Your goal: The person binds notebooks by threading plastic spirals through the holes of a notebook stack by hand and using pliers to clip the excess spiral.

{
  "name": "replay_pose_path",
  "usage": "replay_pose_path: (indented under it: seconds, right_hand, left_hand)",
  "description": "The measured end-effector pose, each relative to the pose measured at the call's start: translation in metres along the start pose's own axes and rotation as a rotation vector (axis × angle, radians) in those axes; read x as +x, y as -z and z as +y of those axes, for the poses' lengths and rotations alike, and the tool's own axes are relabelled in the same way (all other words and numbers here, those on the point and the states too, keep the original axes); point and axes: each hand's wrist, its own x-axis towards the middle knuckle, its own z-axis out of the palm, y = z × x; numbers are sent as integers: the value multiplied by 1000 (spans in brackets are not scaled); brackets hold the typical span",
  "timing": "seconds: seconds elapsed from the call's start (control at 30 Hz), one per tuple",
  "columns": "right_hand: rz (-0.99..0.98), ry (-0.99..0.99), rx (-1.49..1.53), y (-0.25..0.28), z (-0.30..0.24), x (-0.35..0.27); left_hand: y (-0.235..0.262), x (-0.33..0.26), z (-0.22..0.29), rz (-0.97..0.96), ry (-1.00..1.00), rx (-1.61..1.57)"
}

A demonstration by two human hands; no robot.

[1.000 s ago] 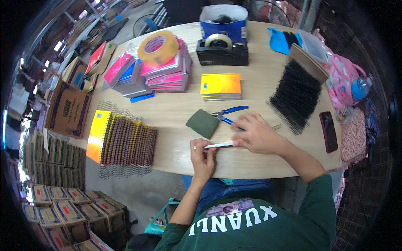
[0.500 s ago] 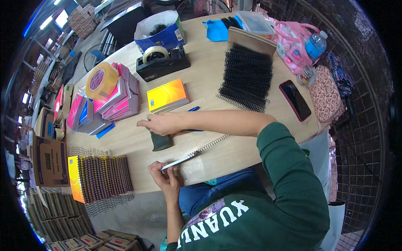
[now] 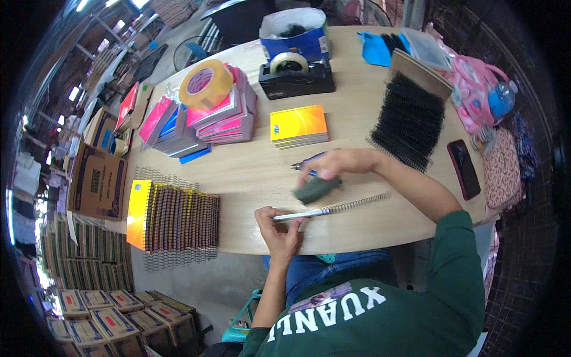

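Note:
My left hand (image 3: pixel 279 234) pinches a thin notebook (image 3: pixel 294 216), seen edge-on, near the table's front edge. A metal spiral coil (image 3: pixel 363 203) runs through the notebook's right end and sticks out well past it, to the right. My right hand (image 3: pixel 342 162) is just above the coil, fingers curled over a dark green cloth-like pad (image 3: pixel 316 190); both are smeared by motion. Partly hidden behind that hand lie a blue pen (image 3: pixel 313 157) and a dark pointed tool (image 3: pixel 297 166). Farther back sits a small stack of yellow-orange notebooks (image 3: pixel 299 125).
At left stands a row of coil-bound notebooks (image 3: pixel 184 217). Pink notebooks (image 3: pixel 229 122) carry a tape roll (image 3: pixel 206 85); a tape dispenser (image 3: pixel 297 80) is behind. Black coils (image 3: pixel 410 122) lean on a board at right, near a phone (image 3: pixel 463 169) and a pink bag (image 3: pixel 473 89).
My right hand has moved right with the green pad, from left of the notebook to above the coil. My left hand still holds the notebook. The whole view has shifted.

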Motion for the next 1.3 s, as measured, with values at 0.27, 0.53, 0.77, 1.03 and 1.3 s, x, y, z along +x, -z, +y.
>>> replay_pose_path:
  seconds: [0.27,0.53,0.77,1.03,1.3]
  right_hand:
    - [134,-26,-62,-22,-3,-36]
    - [192,93,86,-19,-10,-28]
    - [255,31,67,-18,-9,-33]
    - [257,7,209,-38,-8,-44]
    - [243,97,-118,-37,-6,-38]
  left_hand:
    - [7,1,-3,-33,-32,-6]
    - [3,1,-4,-19,-15,-49]
    - [3,2,-7,-25,2,-62]
    - [-4,-2,-6,35,61,-137]
    - [-5,2,1,4,51,-129]
